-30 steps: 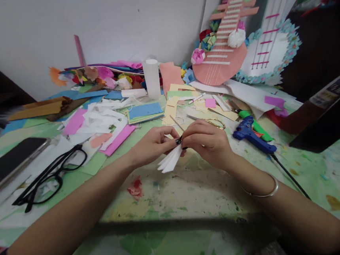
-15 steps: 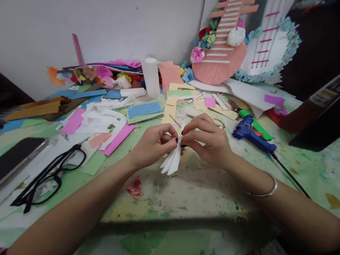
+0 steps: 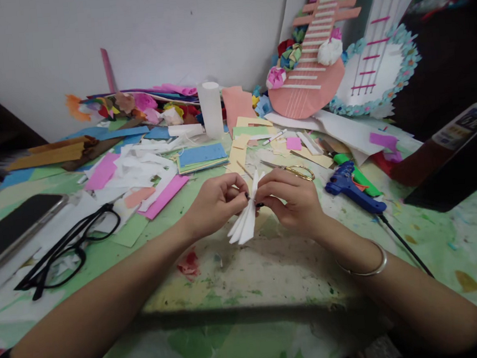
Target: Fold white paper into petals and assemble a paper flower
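A strip of folded white paper [image 3: 244,223], pleated and fanned at its lower end, is pinched at its middle between both hands above the table's front part. My left hand [image 3: 218,203] grips it from the left with thumb and fingers closed. From the right, my right hand [image 3: 292,196] holds it between thumb and fingertips; some of these fingers are hidden. Gold-handled scissors [image 3: 300,172] lie just behind my right hand. A thin brown stick [image 3: 245,169] rests on the table behind the paper.
A blue glue gun [image 3: 354,188] with its cable lies to the right, by a dark phone-like slab [image 3: 451,174]. Black glasses [image 3: 73,249] and a phone [image 3: 17,232] lie left. Behind are coloured papers [image 3: 203,155], a white cylinder [image 3: 211,111] and a paper guitar [image 3: 309,86].
The fingers of my right hand have lowered a little, uncovering more of the scissors. The paper has shifted slightly right, and more of its upper end shows.
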Available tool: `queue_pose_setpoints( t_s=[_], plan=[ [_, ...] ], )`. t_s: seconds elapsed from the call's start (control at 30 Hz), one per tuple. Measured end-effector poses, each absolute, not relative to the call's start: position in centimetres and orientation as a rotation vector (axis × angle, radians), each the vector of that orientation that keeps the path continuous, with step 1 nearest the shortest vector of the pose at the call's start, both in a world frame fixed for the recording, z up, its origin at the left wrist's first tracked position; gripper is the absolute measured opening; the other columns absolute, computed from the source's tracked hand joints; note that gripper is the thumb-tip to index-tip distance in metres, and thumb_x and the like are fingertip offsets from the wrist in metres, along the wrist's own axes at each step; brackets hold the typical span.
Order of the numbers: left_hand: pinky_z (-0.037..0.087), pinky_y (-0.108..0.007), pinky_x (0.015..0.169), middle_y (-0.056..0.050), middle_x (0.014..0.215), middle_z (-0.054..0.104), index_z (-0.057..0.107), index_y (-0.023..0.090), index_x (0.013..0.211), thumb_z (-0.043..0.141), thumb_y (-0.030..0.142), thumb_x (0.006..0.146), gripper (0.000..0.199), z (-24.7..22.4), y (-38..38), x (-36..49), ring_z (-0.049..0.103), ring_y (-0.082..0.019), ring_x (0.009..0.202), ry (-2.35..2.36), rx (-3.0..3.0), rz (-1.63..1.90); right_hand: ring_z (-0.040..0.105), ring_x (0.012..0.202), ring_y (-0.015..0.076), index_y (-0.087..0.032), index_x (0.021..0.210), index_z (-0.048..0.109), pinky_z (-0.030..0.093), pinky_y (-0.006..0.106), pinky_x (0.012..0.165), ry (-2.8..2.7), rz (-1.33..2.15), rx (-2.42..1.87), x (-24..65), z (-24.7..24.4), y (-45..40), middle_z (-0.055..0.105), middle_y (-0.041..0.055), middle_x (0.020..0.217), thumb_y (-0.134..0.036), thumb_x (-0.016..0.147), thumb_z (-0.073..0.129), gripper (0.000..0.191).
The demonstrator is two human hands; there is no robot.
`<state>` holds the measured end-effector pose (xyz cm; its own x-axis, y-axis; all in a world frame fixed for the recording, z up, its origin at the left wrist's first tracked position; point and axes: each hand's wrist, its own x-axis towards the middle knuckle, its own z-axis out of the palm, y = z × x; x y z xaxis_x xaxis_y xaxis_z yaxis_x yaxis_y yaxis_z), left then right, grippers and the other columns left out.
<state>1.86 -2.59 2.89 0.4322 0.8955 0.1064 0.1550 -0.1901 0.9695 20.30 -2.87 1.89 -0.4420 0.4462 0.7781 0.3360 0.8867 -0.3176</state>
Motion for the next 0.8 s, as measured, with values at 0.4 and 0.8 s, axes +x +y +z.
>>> queue_pose_setpoints(
  t_s=[0.4, 0.8],
  plan=[
    [0.05, -0.021, 0.055, 0.001, 0.064, 0.063, 0.054, 0.016, 0.081, 0.056, 0.017, 0.075, 0.006, 2.7, -2.7, 1.9, 0.064, -0.012, 0.058, 0.896, 1.685, 0.944, 0.057, 0.072, 0.0135, -0.019, 0.079, 0.057, 0.047, 0.028, 0.065, -2.044, 0.236, -0.639, 20.4, 1.7, -2.9, 0.06, 0.0029, 0.075, -0.005, 0.085, 0.048, 0.018],
    [0.039, -0.021, 0.058, 0.002, 0.064, 0.056, 0.06, 0.016, 0.073, 0.054, 0.011, 0.076, 0.007, 2.4, -2.1, 1.4, 0.049, -0.009, 0.059, 0.969, 2.346, 1.125, 0.057, 0.067, 0.011, -0.015, 0.078, 0.063, 0.047, 0.026, 0.064, -1.811, 1.052, -0.828, 20.6, 1.4, -2.0, 0.064, 0.001, 0.073, -0.019, 0.076, 0.066, 0.006]
  ],
)
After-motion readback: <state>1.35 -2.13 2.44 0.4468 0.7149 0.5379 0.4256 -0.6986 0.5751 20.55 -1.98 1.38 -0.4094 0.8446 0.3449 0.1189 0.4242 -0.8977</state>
